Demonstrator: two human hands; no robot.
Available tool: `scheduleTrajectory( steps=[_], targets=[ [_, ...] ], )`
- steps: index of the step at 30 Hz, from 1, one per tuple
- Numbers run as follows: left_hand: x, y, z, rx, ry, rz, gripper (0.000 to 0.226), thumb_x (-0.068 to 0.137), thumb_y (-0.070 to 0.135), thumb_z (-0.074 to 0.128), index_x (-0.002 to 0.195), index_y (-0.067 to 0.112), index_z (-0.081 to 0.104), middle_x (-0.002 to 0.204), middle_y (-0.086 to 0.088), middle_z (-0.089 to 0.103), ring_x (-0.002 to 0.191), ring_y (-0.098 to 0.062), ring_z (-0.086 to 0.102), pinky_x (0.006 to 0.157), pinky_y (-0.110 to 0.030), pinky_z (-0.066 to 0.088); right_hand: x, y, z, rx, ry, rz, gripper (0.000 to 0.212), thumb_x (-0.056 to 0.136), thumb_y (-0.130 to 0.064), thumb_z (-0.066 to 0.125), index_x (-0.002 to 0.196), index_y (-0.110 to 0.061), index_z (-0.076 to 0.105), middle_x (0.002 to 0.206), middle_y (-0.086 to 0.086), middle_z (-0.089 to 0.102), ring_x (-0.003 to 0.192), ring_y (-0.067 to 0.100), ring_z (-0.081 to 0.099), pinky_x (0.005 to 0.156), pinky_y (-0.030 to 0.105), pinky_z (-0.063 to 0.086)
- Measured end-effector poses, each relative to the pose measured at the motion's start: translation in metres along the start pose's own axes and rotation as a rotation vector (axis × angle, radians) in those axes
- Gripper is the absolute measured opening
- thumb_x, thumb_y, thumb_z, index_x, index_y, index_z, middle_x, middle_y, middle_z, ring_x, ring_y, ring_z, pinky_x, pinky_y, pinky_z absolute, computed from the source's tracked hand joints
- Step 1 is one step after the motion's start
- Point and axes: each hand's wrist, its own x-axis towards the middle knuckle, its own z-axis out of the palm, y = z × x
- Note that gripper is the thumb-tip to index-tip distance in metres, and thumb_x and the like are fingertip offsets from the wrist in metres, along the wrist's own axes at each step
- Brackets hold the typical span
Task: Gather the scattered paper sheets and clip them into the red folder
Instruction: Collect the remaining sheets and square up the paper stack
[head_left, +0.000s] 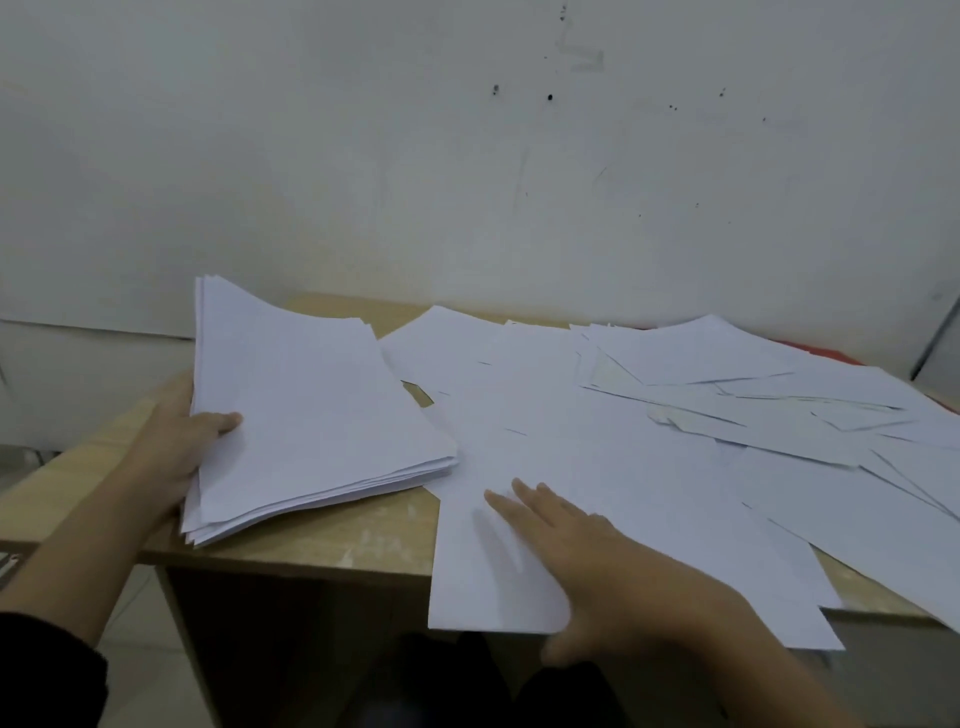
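My left hand (179, 441) grips a thick stack of white sheets (311, 405) at its left edge, thumb on top, holding it tilted above the left part of the wooden table (322, 540). Many loose white sheets (675, 441) lie scattered over the middle and right of the table, some hanging over the front edge. My right hand (587, 561) rests flat with straight fingers on a loose sheet (488, 566) near the front edge. Only a thin strip of the red folder (815, 349) shows at the back right, under the papers.
A white wall (467, 156) stands directly behind the table. A grey upright edge (935, 338) rises at the far right. Pale floor tiles (140, 649) show under the table's front left.
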Motion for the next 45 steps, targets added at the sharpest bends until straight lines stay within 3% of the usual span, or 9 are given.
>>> scheduleTrajectory(
  steps=[3,6,9,14,20,25,32,39,45],
  targets=[
    [-0.004,-0.002,0.0,-0.009,0.022,0.006,0.041,0.09,0.006,0.058,0.128,0.019,0.053,0.118,-0.005,0.061,0.1,-0.03,0.061,0.086,-0.044,0.049,-0.01,0.002,0.0,-0.053,-0.051,-0.001,0.115,0.081,-0.017,0.069,0.14,-0.051,-0.024,0.155,-0.018,-0.023,0.143,0.007,-0.021,0.117,0.045,0.0],
    [-0.01,-0.002,0.0,-0.04,0.053,0.042,0.04,0.09,0.006,0.058,0.127,0.02,0.053,0.116,-0.002,0.06,0.099,-0.027,0.06,0.084,-0.04,0.048,-0.016,0.009,-0.011,0.071,0.007,0.019,0.07,0.096,-0.019,0.048,0.152,-0.034,0.009,0.159,-0.015,0.008,0.145,0.003,0.007,0.115,0.023,0.009],
    [-0.015,-0.003,-0.001,-0.044,0.09,0.067,0.04,0.09,0.006,0.058,0.128,0.019,0.052,0.114,0.001,0.059,0.092,-0.021,0.059,0.076,-0.032,0.047,-0.017,0.013,-0.027,0.161,0.19,0.074,0.024,0.101,-0.024,0.04,0.105,-0.016,0.062,0.1,-0.008,0.063,0.094,0.013,0.058,0.081,0.02,0.04],
    [-0.022,-0.001,-0.002,-0.011,0.094,0.081,0.039,0.092,0.006,0.056,0.129,0.014,0.051,0.113,-0.001,0.056,0.095,-0.025,0.056,0.077,-0.036,0.045,-0.007,0.014,-0.031,0.102,0.269,0.218,0.035,0.1,-0.025,0.042,0.065,-0.019,0.042,0.066,-0.004,0.047,0.059,0.011,0.044,0.057,0.022,0.033],
    [-0.022,-0.001,-0.006,-0.077,0.105,0.0,0.041,0.093,0.007,0.055,0.133,0.012,0.048,0.116,-0.003,0.055,0.087,-0.022,0.057,0.073,-0.032,0.046,-0.004,0.013,-0.067,0.038,0.418,0.406,0.03,0.098,-0.012,0.04,0.068,-0.012,0.042,0.08,0.008,0.052,0.07,0.024,0.05,0.05,0.026,0.032],
    [-0.015,-0.008,-0.03,-0.061,0.139,-0.086,0.045,0.091,0.007,0.058,0.134,0.009,0.046,0.129,-0.016,0.056,0.091,-0.032,0.058,0.078,-0.042,0.047,-0.017,0.007,-0.118,0.025,0.649,0.47,0.022,0.097,-0.016,0.042,0.105,-0.002,0.058,0.112,0.023,0.058,0.093,0.035,0.055,0.068,0.028,0.034],
    [-0.043,-0.006,-0.017,-0.07,0.104,-0.03,0.03,0.088,0.006,0.058,0.113,0.021,0.055,0.099,-0.004,0.066,0.08,-0.025,0.063,0.071,-0.036,0.05,0.02,-0.049,-0.146,-0.017,0.881,0.261,0.013,0.096,-0.012,0.039,0.087,-0.005,0.045,0.08,0.01,0.043,0.069,0.026,0.042,0.049,0.025,0.025],
    [-0.071,0.001,0.008,0.074,0.031,0.066,0.026,0.088,0.011,0.056,0.106,0.029,0.052,0.089,0.015,0.057,0.076,-0.003,0.055,0.057,-0.023,0.039,0.106,-0.124,-0.087,0.033,0.691,0.075,0.02,0.091,-0.003,0.04,0.102,-0.009,0.056,0.104,0.014,0.055,0.098,0.036,0.059,0.068,0.031,0.035],
    [-0.075,0.005,0.005,0.108,-0.001,0.026,0.029,0.089,0.014,0.049,0.114,0.029,0.049,0.095,0.011,0.06,0.085,-0.018,0.06,0.067,-0.036,0.05,0.14,-0.164,-0.052,0.124,0.463,0.033,0.01,0.091,-0.007,0.044,0.091,-0.008,0.054,0.104,0.014,0.057,0.093,0.032,0.059,0.067,0.031,0.036]
  ],
)
